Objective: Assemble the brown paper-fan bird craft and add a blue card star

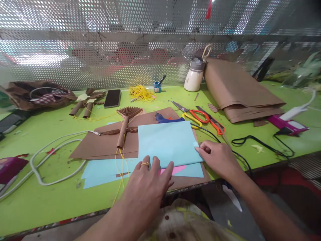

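Note:
A folded light blue paper sheet [168, 142] lies on brown paper [105, 144] at the near edge of the green table [50, 194]. My left hand [147, 182], with a gold ring, lies flat on the sheet's near fold, fingers stretched out. My right hand [218, 157] pinches the sheet's right corner with bent fingers. A pink paper [175, 169] peeks out under the blue sheet. More blue paper [100, 172] lies beneath to the left. A brown paper fan ornament [125, 124] with yellow string rests on the brown paper.
A blue glue gun [167, 118], orange and yellow scissors [200, 117], a phone [112, 98], yellow string bundle [140, 92], a white bottle [194, 75], a stack of brown paper [235, 90], black cables [260, 144] and a white cable [50, 160] lie around. A perforated metal screen stands behind.

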The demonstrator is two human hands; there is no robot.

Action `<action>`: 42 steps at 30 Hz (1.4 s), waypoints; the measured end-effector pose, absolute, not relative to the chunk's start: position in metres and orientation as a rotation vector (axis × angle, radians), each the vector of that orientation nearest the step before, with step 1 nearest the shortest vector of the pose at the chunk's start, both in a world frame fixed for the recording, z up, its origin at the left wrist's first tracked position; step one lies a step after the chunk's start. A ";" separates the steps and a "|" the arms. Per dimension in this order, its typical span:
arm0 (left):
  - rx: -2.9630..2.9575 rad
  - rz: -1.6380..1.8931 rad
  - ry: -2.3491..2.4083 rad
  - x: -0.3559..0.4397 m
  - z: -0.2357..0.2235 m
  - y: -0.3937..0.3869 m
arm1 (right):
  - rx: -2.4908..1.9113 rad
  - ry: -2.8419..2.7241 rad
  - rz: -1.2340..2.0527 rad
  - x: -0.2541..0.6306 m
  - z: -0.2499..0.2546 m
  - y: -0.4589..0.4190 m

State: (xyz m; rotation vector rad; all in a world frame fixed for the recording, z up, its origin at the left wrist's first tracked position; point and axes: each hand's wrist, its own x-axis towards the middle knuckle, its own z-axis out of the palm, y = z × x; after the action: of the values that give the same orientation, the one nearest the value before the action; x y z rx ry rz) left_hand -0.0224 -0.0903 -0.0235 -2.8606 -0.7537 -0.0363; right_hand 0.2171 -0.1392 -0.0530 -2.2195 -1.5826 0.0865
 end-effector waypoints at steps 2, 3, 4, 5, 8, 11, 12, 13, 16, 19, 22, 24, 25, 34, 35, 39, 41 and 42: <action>-2.857 -0.026 -0.773 -0.022 -0.025 -0.094 | -2.226 -1.590 0.068 0.217 -0.054 -0.139; -2.854 -0.023 -0.782 -0.021 -0.025 -0.095 | -2.227 -1.592 0.058 0.217 -0.055 -0.139; -2.850 -0.024 -0.793 -0.021 -0.026 -0.096 | -2.228 -1.594 0.047 0.217 -0.056 -0.139; -2.846 -0.028 -0.807 -0.021 -0.026 -0.097 | -2.228 -1.594 0.029 0.217 -0.057 -0.139; -2.838 -0.062 -0.846 -0.021 -0.026 -0.101 | -2.200 -1.568 -0.044 0.218 -0.063 -0.140; -2.840 -0.075 -0.879 -0.022 -0.027 -0.104 | -2.083 -1.516 -0.130 0.219 -0.064 -0.144; -2.843 -0.075 -0.886 -0.022 -0.027 -0.105 | -2.018 -1.514 -0.190 0.218 -0.063 -0.146; -2.847 -0.075 -0.891 -0.022 -0.027 -0.105 | -1.941 -1.529 -0.266 0.216 -0.060 -0.149; -2.852 -0.084 -0.898 -0.022 -0.029 -0.105 | -1.669 -1.750 -0.423 0.201 -0.046 -0.159; -2.851 -0.092 -0.909 -0.021 -0.031 -0.105 | -1.417 -2.213 -0.276 0.177 -0.037 -0.166; -2.846 -0.092 -0.922 -0.021 -0.032 -0.106 | -1.386 -2.445 -0.180 0.163 -0.040 -0.169; -2.844 -0.102 -0.926 -0.021 -0.034 -0.108 | -1.437 -2.489 -0.163 0.164 -0.045 -0.170; -2.844 -0.108 -0.927 -0.021 -0.034 -0.108 | -1.458 -2.502 -0.153 0.166 -0.047 -0.170; -2.848 -0.165 -0.972 -0.018 -0.035 -0.112 | -1.484 -2.563 -0.042 0.176 -0.048 -0.170; -2.848 -0.173 -0.968 -0.018 -0.034 -0.113 | -1.487 -2.557 -0.035 0.175 -0.048 -0.170; -2.869 -0.203 -0.887 -0.017 -0.036 -0.115 | -1.503 -2.548 -0.024 0.174 -0.048 -0.170; -2.884 -0.204 -0.860 -0.018 -0.039 -0.115 | -1.516 -2.546 -0.028 0.174 -0.049 -0.170; -2.887 -0.212 -0.855 -0.018 -0.041 -0.115 | -1.522 -2.542 -0.033 0.173 -0.049 -0.171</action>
State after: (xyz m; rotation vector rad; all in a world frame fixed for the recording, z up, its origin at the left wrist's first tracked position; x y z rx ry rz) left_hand -0.0181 -0.1146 -0.0409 -2.8866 -0.8549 -0.2115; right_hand 0.1734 -0.1707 -0.0494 -1.5224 -2.5415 -0.0329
